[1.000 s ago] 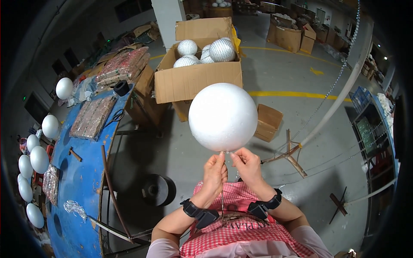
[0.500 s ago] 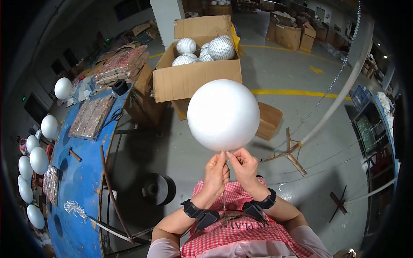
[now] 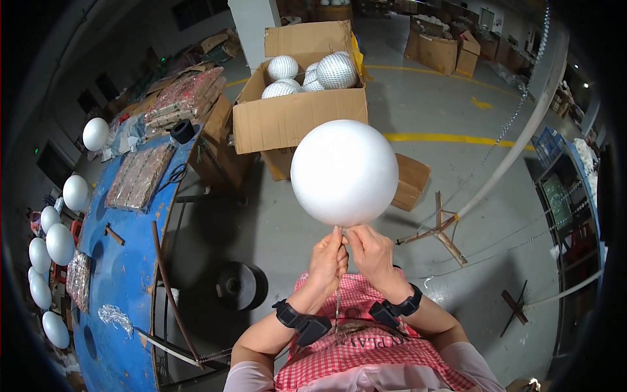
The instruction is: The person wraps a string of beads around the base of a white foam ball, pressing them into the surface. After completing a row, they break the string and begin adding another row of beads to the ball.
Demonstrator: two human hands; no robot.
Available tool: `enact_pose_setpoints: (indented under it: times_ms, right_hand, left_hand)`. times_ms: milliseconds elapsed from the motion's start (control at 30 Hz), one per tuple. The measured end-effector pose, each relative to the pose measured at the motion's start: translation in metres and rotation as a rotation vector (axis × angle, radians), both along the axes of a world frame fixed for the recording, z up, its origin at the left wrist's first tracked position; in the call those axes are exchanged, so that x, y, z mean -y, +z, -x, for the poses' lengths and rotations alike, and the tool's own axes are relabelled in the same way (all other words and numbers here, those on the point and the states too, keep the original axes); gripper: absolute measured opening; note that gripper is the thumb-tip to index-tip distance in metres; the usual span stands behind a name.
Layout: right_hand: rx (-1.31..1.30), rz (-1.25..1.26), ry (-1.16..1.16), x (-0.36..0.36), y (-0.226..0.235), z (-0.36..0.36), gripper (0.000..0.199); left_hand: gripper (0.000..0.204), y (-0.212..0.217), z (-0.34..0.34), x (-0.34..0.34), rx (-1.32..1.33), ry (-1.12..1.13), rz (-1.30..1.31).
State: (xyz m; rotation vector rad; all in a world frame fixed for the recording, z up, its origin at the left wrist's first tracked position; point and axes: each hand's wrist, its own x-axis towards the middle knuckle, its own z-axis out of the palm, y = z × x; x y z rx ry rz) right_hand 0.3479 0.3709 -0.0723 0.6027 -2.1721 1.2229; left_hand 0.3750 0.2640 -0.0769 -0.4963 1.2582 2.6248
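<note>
We had the ball (image 3: 345,173) just beyond our fingers (image 3: 363,239) and, farther ahead, a carton (image 3: 297,121) with more balls (image 3: 336,72) in it. Left of our fingers ran a table (image 3: 127,281), a hammer (image 3: 115,235) on it; rightward, a stand (image 3: 450,247) on the floor (image 3: 418,307); behind, our apron (image 3: 366,359).

Pale sleeves (image 3: 251,377), a red-checked apron (image 3: 339,367) and boxy black wristbands (image 3: 288,315) are worn.

A row of dark capital letters (image 3: 375,340) runs across the red-and-white checked cloth apron (image 3: 353,363), partly lost in its folds. The small glowing green sign (image 3: 36,151) at far left is too small to read.
</note>
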Motion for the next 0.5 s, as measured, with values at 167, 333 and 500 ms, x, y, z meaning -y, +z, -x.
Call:
enact_pose_setpoints:
  times_ms: [167, 333, 500]
  right_hand:
    - [0.078, -0.102, -0.016, -0.011, -0.007, -0.012, 0.015]
    - [0.118, -0.058, -0.035, -0.016, -0.009, -0.017, 0.019]
    - [0.136, -0.035, -0.05, -0.018, -0.008, -0.026, 0.011]
  left_hand:
    - [0.033, -0.006, -0.007, -0.001, 0.01, -0.048, -0.016]
    - [0.033, -0.008, -0.008, -0.004, 0.019, -0.059, -0.046]
    - [0.033, -0.009, -0.006, 0.001, -0.024, -0.04, -0.07]
